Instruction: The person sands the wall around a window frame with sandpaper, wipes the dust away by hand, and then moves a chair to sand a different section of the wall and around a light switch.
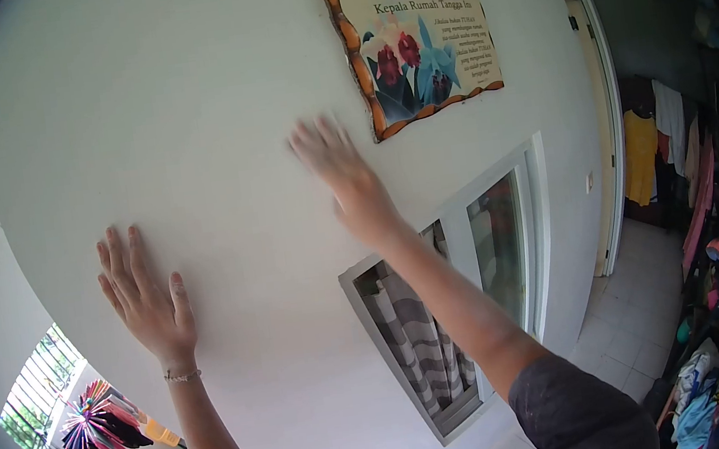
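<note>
Against the white wall (208, 90), both hands, left (142, 296) and right (345, 177), press flat, fingers spread, arms raised.

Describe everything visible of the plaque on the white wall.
The plaque is a rectangular board hanging flat on the wall, above the window. A brown, wavy-edged border frames a cream face printed with the heading "Yesus Kristus", a smaller line beneath, fine text at right, and dark red and blue flowers at left. The right hand, blurred, is spread near its lower left corner, seemingly not touching it.
</note>
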`<state>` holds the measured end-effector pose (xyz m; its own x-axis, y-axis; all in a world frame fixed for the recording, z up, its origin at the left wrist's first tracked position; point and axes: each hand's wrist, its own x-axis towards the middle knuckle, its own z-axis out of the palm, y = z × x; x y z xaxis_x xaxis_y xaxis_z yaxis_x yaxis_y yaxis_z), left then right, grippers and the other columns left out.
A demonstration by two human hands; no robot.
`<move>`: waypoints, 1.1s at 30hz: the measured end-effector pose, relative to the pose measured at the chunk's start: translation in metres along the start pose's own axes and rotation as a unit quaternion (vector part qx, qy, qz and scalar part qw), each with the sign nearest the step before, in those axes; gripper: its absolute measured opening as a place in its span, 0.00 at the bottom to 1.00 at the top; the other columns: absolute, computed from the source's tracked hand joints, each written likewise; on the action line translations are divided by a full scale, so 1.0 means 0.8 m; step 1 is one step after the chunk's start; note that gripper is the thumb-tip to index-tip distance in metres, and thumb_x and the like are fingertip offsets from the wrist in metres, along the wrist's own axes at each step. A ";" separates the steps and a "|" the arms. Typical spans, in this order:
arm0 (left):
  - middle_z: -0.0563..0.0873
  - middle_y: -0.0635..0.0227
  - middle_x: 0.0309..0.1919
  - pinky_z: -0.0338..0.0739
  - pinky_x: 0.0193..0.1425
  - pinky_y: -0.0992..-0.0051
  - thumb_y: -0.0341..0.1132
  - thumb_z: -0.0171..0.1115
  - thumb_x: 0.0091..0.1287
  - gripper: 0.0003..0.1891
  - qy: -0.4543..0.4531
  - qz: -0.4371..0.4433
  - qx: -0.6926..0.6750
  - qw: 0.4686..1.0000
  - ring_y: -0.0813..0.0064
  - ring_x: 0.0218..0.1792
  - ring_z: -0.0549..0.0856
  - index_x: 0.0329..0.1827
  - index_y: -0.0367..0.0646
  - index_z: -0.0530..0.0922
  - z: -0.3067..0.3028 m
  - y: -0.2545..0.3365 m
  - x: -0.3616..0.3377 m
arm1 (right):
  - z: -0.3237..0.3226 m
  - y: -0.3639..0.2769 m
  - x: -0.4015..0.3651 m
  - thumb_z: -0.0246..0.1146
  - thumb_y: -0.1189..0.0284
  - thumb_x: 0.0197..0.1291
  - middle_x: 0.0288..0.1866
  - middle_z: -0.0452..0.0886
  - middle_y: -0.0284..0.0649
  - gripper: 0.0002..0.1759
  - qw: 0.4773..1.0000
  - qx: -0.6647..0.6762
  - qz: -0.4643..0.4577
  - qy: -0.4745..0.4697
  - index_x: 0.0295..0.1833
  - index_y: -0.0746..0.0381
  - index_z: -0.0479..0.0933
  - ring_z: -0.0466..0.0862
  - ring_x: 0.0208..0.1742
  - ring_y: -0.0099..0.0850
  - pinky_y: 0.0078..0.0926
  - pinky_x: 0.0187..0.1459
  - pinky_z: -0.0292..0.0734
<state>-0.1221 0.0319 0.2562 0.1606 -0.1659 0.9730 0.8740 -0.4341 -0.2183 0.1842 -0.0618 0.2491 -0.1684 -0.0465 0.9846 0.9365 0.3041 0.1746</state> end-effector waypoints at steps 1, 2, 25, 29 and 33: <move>0.64 0.66 0.81 0.49 0.85 0.51 0.61 0.39 0.75 0.34 0.000 -0.001 0.000 1.000 0.63 0.82 0.59 0.79 0.57 0.67 -0.001 0.000 0.000 | 0.003 0.010 0.040 0.50 0.93 0.57 0.80 0.66 0.45 0.38 1.000 -0.005 -0.014 0.017 0.75 0.63 0.68 0.60 0.82 0.49 0.51 0.83 0.53; 0.64 0.66 0.81 0.49 0.85 0.51 0.61 0.39 0.75 0.34 0.000 -0.001 0.000 1.000 0.63 0.82 0.59 0.79 0.57 0.67 -0.001 -0.001 0.001 | 0.008 0.019 0.073 0.50 0.93 0.56 0.80 0.66 0.45 0.39 0.999 -0.010 -0.026 0.034 0.75 0.63 0.67 0.60 0.82 0.49 0.50 0.83 0.52; 0.63 0.67 0.82 0.49 0.83 0.45 0.60 0.36 0.78 0.32 -0.011 0.008 0.016 1.000 0.59 0.83 0.58 0.81 0.58 0.66 0.001 0.000 -0.002 | 0.045 -0.009 0.075 0.49 0.88 0.61 0.80 0.66 0.47 0.34 0.996 0.038 -0.009 0.084 0.75 0.63 0.68 0.59 0.83 0.50 0.49 0.83 0.51; 0.63 0.66 0.82 0.49 0.83 0.47 0.56 0.35 0.79 0.31 -0.024 0.015 0.042 0.999 0.59 0.83 0.58 0.80 0.57 0.66 0.003 -0.005 -0.005 | 0.052 -0.048 -0.031 0.53 0.82 0.66 0.80 0.67 0.39 0.31 0.986 0.108 -0.106 -0.066 0.75 0.59 0.69 0.61 0.83 0.44 0.45 0.82 0.57; 0.62 0.67 0.82 0.49 0.83 0.48 0.56 0.33 0.79 0.31 -0.021 0.015 0.047 0.999 0.60 0.83 0.58 0.81 0.57 0.66 -0.001 0.001 -0.003 | 0.014 0.008 -0.048 0.54 0.84 0.66 0.79 0.70 0.39 0.30 0.992 0.051 -0.102 -0.055 0.74 0.58 0.70 0.64 0.82 0.43 0.45 0.81 0.60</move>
<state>-0.1218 0.0313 0.2532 0.2039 -0.1391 0.9691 0.9076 -0.3442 -0.2404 0.1931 -0.0477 0.2126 -0.3886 -0.0145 0.9213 0.8446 0.3940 0.3625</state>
